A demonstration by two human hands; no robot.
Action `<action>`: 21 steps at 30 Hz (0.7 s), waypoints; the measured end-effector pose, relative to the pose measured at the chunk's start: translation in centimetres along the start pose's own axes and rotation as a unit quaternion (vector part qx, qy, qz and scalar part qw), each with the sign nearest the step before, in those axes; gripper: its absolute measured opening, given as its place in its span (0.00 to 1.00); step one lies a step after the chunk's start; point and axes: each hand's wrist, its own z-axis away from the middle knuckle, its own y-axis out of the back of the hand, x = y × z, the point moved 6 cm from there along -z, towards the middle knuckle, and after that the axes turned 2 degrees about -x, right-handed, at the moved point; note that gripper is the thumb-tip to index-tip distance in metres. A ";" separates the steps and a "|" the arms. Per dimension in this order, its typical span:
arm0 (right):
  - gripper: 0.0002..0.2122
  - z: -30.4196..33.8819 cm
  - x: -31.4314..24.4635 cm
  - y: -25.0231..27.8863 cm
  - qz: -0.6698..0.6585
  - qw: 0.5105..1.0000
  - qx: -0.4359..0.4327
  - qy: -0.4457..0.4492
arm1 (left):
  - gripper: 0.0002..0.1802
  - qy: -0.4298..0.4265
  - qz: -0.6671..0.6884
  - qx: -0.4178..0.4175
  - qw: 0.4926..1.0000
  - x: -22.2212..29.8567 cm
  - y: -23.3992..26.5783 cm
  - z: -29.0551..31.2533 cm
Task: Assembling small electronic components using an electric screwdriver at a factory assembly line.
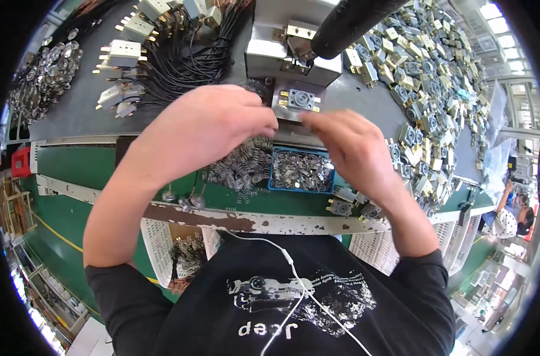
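Left grip [225,121] has its fingers bunched just left of the metal block [289,114], and honestly I can't tell if there's anything in it. Same deal with the right grip [356,145]: fingertips curled in and blurry by the block's near end, can't tell if it's pinching something. The grey socket [301,99] sits on the block, brassy prongs out both sides, right in front of the press [264,62]. Closer in there's a heap of springs [240,169] beside a blue tray [299,190] of metal bits. More sockets [427,89] crowd the table's [368,110] right side.
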 end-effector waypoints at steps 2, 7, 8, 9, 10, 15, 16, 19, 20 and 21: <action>0.17 -0.8 0.7 0.6 -0.107 0.994 -0.015 -0.005 | 0.07 -0.032 -0.015 -0.014 0.999 0.3 -0.2 0.3; 0.10 -1.2 2.9 -1.5 -0.526 0.836 0.019 -0.156 | 0.07 0.000 0.020 0.031 0.999 0.0 0.1 0.2; 0.09 -1.7 2.0 -1.0 -0.385 0.908 -0.080 -0.146 | 0.06 0.000 -0.012 0.006 1.000 -0.2 -0.3 0.5; 0.09 -2.5 1.9 -0.2 -0.387 0.907 -0.083 -0.146 | 0.06 0.003 -0.011 0.005 1.000 -0.3 -0.6 0.5; 0.08 -3.0 1.2 -0.8 -0.292 0.926 -0.211 -0.111 | 0.08 -0.023 -0.034 -0.016 0.999 0.2 -1.4 0.7; 0.19 -1.1 3.5 -1.6 -0.505 0.842 -0.096 -0.166 | 0.10 -0.015 -0.027 0.041 0.999 0.3 -1.2 0.1; 0.22 -0.1 3.5 -1.6 -0.541 0.815 -0.035 -0.205 | 0.10 0.002 -0.019 0.053 0.998 0.2 -1.2 -0.1; 0.21 1.4 3.0 -3.3 -0.526 0.809 0.070 -0.254 | 0.08 0.018 -0.024 0.071 0.997 -0.1 -1.2 0.0; 0.19 1.0 2.4 -2.8 -0.488 0.832 0.057 -0.257 | 0.07 0.012 -0.035 0.080 0.996 0.1 -1.1 0.2; 0.19 1.0 2.4 -2.7 -0.489 0.831 0.056 -0.260 | 0.07 0.014 -0.033 0.078 0.996 0.2 -1.0 0.3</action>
